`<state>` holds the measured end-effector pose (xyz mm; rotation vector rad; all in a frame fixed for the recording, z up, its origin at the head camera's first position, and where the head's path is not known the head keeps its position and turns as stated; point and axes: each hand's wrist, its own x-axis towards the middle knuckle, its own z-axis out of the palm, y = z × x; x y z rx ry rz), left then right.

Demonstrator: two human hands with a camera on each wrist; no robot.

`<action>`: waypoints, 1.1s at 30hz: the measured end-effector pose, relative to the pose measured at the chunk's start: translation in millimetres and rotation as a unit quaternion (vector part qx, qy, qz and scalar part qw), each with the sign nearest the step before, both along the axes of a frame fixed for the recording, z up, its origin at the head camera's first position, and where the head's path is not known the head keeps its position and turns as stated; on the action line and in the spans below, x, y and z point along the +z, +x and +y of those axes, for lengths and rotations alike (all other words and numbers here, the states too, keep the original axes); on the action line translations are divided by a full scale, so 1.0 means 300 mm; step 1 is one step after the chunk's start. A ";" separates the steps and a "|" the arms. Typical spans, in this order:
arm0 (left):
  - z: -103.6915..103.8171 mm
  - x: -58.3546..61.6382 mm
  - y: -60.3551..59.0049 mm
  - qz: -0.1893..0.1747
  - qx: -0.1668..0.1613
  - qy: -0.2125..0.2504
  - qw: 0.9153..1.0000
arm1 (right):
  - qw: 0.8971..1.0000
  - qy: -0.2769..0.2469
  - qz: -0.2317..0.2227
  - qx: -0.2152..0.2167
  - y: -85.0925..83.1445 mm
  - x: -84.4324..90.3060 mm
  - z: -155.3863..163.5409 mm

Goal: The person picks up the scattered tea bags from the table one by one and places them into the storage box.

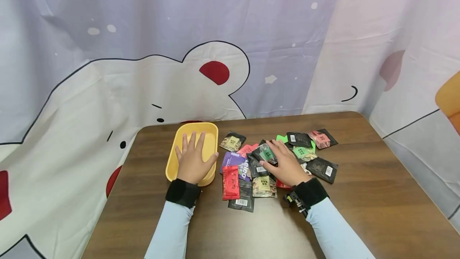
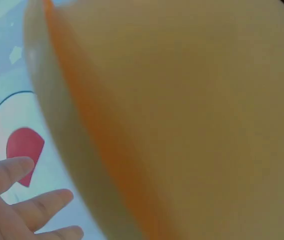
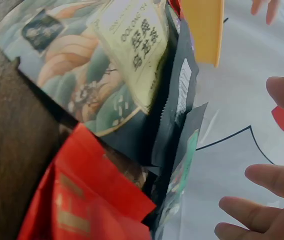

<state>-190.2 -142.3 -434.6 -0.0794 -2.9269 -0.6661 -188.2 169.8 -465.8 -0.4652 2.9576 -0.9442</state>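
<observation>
- Curtain (image 1: 108, 71) with a cartoon print hangs behind the brown table (image 1: 359, 203).
- Yellow tub (image 1: 179, 139) stands at the table's left end, and no packet shows inside it, so the sorting looks barely begun.
- Left hand (image 1: 194, 159) lies flat over the tub, fingers straight and spread, holding nothing; the left wrist view shows only the tub's wall (image 2: 182, 125) close up.
- Packets (image 1: 251, 171) lie in a loose heap just right of the tub, all on the table.
- Right hand (image 1: 284, 163) rests on the heap, thumb and fingers pinching a green packet (image 1: 266, 153).
- More dark packets (image 1: 323, 139) lie beyond, near the far edge.
</observation>
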 end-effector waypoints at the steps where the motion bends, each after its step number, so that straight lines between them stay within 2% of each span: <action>1: -0.007 0.001 -0.001 -0.002 0.003 0.000 1.000 | 1.000 0.000 -0.004 0.000 0.000 -0.004 0.002; 7: -0.050 0.015 0.014 -0.020 0.027 -0.003 0.999 | 1.000 0.007 -0.013 0.001 0.002 -0.019 0.005; 13: -0.121 0.020 0.031 -0.041 0.062 0.031 0.997 | 1.000 0.017 -0.016 0.001 -0.004 -0.034 0.000; 19: -0.203 -0.015 0.056 -0.061 0.094 0.052 0.992 | 1.000 0.018 -0.023 0.000 -0.009 -0.050 -0.002; 23: -0.254 -0.045 0.083 -0.078 0.099 0.069 0.990 | 1.000 0.013 -0.025 -0.003 -0.007 -0.060 -0.002; 29: -0.306 -0.087 0.133 -0.106 0.099 0.124 0.982 | 0.999 0.025 -0.031 -0.008 -0.007 -0.078 -0.001; 33: -0.313 -0.103 0.145 -0.112 0.114 0.180 0.970 | 0.999 0.032 -0.033 -0.010 -0.011 -0.079 0.000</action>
